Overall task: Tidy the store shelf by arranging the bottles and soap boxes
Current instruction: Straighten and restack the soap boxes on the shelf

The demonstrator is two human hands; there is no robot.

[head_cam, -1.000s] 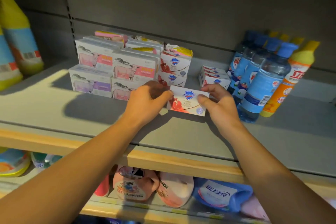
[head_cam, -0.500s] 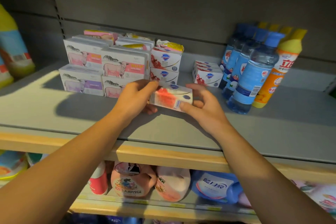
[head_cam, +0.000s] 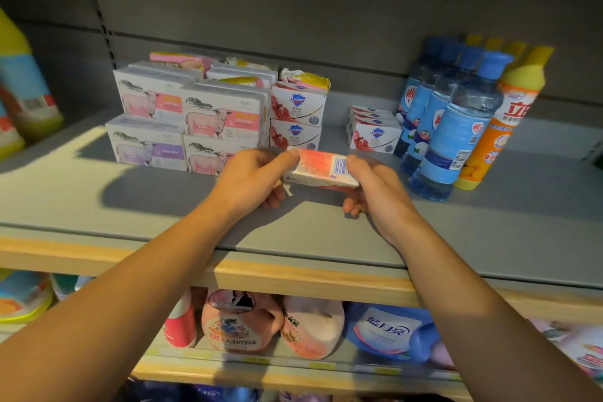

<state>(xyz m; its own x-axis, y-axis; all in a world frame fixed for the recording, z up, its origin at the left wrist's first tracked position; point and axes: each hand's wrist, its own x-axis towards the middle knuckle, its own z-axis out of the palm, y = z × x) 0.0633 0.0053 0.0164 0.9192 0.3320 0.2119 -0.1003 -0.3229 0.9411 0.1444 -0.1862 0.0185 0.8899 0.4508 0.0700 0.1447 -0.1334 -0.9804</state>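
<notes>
both hands hold one soap box (head_cam: pixel 321 168) just above the grey shelf (head_cam: pixel 489 238): left hand (head_cam: pixel 253 178) pinching its left end, right hand (head_cam: pixel 372 186) curled round its right end. its long axis runs left-right, barcode face up, in front of the stacked soap boxes (head_cam: pixel 295 119).

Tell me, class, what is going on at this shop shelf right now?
A person is tidying the grey metal shelf. The left hand and the right hand pinch the ends of a white-and-red cardboard soap box, barcode side up, held above the shelf. Behind it stand a stack of matching white soap boxes, a smaller row, and blue-capped clear plastic bottles to the right.
</notes>
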